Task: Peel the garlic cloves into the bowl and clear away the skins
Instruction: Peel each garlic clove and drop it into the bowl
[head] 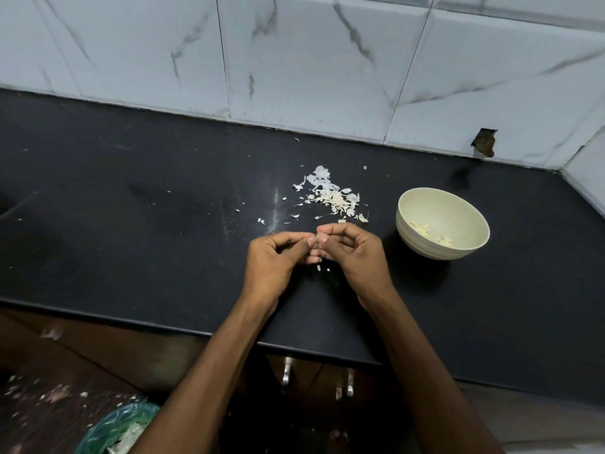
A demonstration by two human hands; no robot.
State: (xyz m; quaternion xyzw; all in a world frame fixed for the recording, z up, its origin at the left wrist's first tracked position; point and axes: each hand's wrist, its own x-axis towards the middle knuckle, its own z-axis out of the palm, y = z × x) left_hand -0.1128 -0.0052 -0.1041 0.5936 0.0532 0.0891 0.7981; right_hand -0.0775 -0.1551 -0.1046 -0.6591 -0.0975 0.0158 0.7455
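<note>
Pinched tight between both sets of fingers, a garlic clove (317, 246), nearly hidden, only a pale sliver showing where the thumbs met. Held above the black tabletop (163, 208), just left of the cream bowl (442, 223) and nearer the tabletop's front edge than the bowl's rim. Long axis of the clove impossible to call, too much of it covered.

Left hand (273, 257) curled round from the bowl's far side, thumb tip pressed at the clove. Right hand (352, 253) mirrored it, fingers curled in, thumbnail up against the same spot, and the closer of the two to the bowl. Both forearms angled in from the front edge, wrists raised clear of the tabletop.

Peeled cloves (432, 234) lay in the bottom of the bowl already. Heap of skins (330, 196) sat left of the bowl and further back toward the tiled wall (311, 60), with loose flakes strewn round it and a few specks under the hands.

Judged mid-peel: skin looked set to come off, then a short carry rightward by the right hand to drop the clove in. Skins not yet cleared. Down on the floor, well left of the bowl, a green bag (114, 427) with scraps in it.
</note>
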